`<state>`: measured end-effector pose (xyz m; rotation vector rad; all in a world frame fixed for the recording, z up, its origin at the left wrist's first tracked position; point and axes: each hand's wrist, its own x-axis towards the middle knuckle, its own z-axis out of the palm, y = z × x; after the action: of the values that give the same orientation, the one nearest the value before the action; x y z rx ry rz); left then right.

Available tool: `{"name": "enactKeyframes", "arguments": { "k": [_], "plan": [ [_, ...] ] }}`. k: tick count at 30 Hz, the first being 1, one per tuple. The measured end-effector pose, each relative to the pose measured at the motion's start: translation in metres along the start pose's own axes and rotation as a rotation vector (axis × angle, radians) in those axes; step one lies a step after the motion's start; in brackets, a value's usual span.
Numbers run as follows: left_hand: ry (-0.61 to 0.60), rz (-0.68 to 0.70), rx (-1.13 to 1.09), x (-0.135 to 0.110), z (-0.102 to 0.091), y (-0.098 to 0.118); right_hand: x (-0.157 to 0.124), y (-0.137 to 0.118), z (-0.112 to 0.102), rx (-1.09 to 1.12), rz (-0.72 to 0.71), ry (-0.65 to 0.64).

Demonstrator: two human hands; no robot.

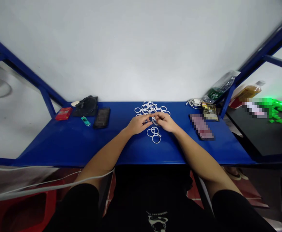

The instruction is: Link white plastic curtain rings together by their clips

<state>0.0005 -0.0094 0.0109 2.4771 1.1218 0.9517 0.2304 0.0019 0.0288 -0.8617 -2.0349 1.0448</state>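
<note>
My left hand [138,124] and my right hand [165,121] meet above the blue table, fingertips closed together. Between them is a white plastic curtain ring [155,121] with a small eyelet, partly hidden by the fingers. Just behind the hands lies a loose pile of similar white rings [149,106], some overlapping. Closer to me, a few more rings [156,139] rest flat on the table, with small eyelets on their rims.
On the blue table [131,151] to the left lie a red box [64,113], a teal packet [85,121] and a dark blurred phone-shaped object [102,118]. Rightward are a white cable [195,103], a pouch [210,111] and a plastic bottle [222,87]. Blue frame bars flank both sides.
</note>
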Motion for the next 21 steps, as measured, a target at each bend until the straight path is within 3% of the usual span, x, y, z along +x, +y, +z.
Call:
{"name": "enactKeyframes", "arguments": {
  "k": [5,10,15,21],
  "plan": [
    [-0.020,0.105,0.086,0.0005,0.0024,-0.0040,-0.0037,-0.0104,0.0120,-0.026,-0.044,-0.014],
    [0.008,0.132,0.120,0.0010,0.0019,-0.0015,-0.0034,-0.0098,0.0094,-0.171,-0.099,0.040],
    [0.048,0.190,0.144,0.0009,0.0032,-0.0005,-0.0022,-0.0057,0.0105,-0.183,-0.106,0.057],
    [0.118,0.259,0.173,0.0014,0.0057,-0.0013,-0.0004,-0.0045,0.0128,-0.155,-0.265,0.116]
  ]
}}
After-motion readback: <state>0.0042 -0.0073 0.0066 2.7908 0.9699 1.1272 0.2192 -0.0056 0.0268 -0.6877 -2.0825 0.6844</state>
